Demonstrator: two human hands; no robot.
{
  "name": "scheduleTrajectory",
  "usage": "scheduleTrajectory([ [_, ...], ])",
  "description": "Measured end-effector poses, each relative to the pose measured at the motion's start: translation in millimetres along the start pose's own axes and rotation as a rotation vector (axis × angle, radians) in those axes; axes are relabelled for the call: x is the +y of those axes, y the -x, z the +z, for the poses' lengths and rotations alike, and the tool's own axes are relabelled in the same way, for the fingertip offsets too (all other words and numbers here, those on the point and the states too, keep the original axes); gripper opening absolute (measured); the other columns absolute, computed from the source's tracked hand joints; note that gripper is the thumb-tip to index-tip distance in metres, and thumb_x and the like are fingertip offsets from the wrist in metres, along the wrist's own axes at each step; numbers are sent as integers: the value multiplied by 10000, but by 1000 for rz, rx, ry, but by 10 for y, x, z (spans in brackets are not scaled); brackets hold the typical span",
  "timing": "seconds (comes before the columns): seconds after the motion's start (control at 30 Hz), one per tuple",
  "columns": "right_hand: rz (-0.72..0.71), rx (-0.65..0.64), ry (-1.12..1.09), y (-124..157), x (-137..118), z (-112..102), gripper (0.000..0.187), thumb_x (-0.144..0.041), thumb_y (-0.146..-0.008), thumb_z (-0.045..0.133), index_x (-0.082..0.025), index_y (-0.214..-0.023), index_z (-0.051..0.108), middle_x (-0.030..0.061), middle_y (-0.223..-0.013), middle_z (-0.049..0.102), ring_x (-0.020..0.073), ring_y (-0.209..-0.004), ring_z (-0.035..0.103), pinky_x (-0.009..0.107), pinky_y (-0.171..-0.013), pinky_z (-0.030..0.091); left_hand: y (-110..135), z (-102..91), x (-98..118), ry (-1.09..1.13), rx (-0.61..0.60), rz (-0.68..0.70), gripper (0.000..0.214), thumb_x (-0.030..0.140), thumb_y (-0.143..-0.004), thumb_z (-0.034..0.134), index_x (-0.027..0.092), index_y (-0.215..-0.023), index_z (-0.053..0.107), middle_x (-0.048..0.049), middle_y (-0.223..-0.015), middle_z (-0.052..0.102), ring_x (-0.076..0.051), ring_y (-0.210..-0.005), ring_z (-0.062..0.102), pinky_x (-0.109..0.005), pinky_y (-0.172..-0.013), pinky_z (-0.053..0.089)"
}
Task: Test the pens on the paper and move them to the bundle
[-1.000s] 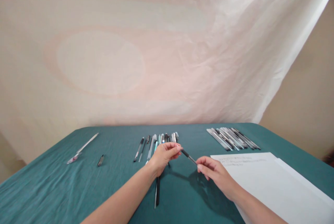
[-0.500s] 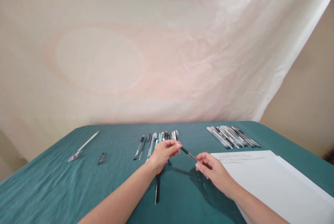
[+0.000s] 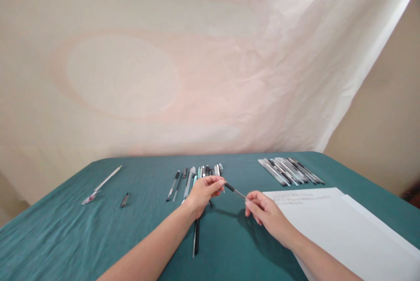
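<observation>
Between my two hands, a pen (image 3: 236, 191) with a dark grip and a clear barrel is held slanted above the table. My left hand (image 3: 206, 191) pinches its upper-left tip end; whatever small part sits inside those fingers is hidden. At the lower-right end, my right hand (image 3: 264, 211) grips the barrel between thumb and fingers. Behind and under my left hand lies a spread of several pens (image 3: 189, 182), partly covered by it. A black pen part (image 3: 197, 237) and a thin clear one lie below my left wrist.
A neat row of several pens (image 3: 290, 171) lies at the back right. White paper sheets (image 3: 344, 233) with handwriting along the top rest at the right. On the left are a short dark pen cap (image 3: 124, 199) and a white pen-like stick (image 3: 106, 180) with clear wrapping. Green cloth (image 3: 147, 202) covers the table.
Both hands keep their hold on the pen, nearly in the same place. The whole view has shifted slightly, so things on the table appear a little further left.
</observation>
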State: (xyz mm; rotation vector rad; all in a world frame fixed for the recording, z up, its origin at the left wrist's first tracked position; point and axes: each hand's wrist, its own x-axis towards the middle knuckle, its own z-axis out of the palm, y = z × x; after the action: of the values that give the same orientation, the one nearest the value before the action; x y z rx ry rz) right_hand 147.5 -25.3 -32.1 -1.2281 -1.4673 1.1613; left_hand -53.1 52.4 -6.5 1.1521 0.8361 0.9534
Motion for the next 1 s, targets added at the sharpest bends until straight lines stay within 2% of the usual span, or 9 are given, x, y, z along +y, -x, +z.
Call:
scheduleTrajectory([
  [0.17, 34, 20, 15, 10, -18, 6, 361, -479, -878, 347, -158, -870, 512, -10, -584, 555, 73, -437, 395, 210, -429, 297, -6, 7, 9, 22, -1, -10, 303, 329, -659, 715, 124, -874, 655, -41, -793, 625, -82, -671, 556, -176, -620, 423],
  [0.27, 12, 35, -3, 15, -8, 11, 293, -450, -842, 456, -181, -958, 472, -38, -622, 524, 61, -447, 375, 195, -425, 285, -11, 5, 24, 39, 15, -10, 303, 328, -650, 722, 127, -867, 654, -33, -780, 623, -77, -657, 551, -174, -613, 422],
  [0.37, -17, 36, -31, 8, 17, 15, 276, -408, -805, 537, -210, -960, 423, -61, -654, 491, 50, -453, 368, 180, -418, 280, -11, 3, 31, 37, 50, -18, 312, 334, -640, 728, 127, -861, 653, -26, -755, 619, -73, -638, 546, -170, -594, 418],
  [0.47, -24, 28, -41, -2, 29, 17, 231, -419, -842, 469, -211, -924, 413, -55, -660, 509, 52, -443, 386, 182, -415, 301, -3, 7, 30, 36, 70, -27, 321, 340, -631, 732, 130, -861, 654, -23, -756, 619, -72, -632, 547, -172, -589, 418],
  [0.73, 10, 41, -17, 2, -3, 13, 295, -465, -856, 416, -179, -853, 486, -36, -596, 523, 64, -446, 420, 189, -420, 328, 0, 11, 53, 45, 54, -42, 313, 353, -622, 737, 131, -831, 664, -11, -708, 616, -66, -622, 543, -158, -583, 405],
  [1.0, 23, 62, -15, 10, -15, 10, 299, -470, -825, 471, -176, -862, 506, -42, -593, 510, 54, -434, 402, 182, -411, 318, 4, 21, 47, 105, 40, -43, 287, 322, -648, 730, 124, -849, 674, -12, -686, 620, -48, -590, 536, -132, -562, 418],
])
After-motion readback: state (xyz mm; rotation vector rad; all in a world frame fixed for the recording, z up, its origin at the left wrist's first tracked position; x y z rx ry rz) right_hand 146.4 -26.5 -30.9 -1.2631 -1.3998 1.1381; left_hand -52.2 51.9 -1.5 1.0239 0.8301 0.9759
